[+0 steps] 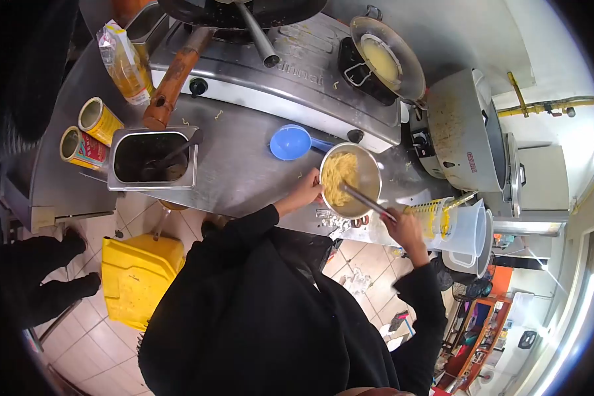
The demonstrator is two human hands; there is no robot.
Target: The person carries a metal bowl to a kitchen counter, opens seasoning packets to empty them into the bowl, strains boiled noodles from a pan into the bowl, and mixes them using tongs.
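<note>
A round metal bowl [372,177] of yellow noodles [338,173] is at the counter's front edge. The fingers of my left hand [307,189] are closed on the bowl's left rim. My right hand [406,232] is wrapped around the end of a long metal utensil [368,200]. Its far end goes into the noodles, so I cannot tell whether it is a spoon or tongs. Just behind the bowl lies a blue plastic ladle [290,142], its handle running toward the bowl's rim.
A gas stove [297,86] with a wooden-handled wok [178,79] spans the back. Left are a metal container [195,175] of dark sauce and two cans [102,122]. Right stand a plastic pitcher [465,228] and large cooker [459,132]. A yellow bin [135,280] and another person's legs [46,277] are below.
</note>
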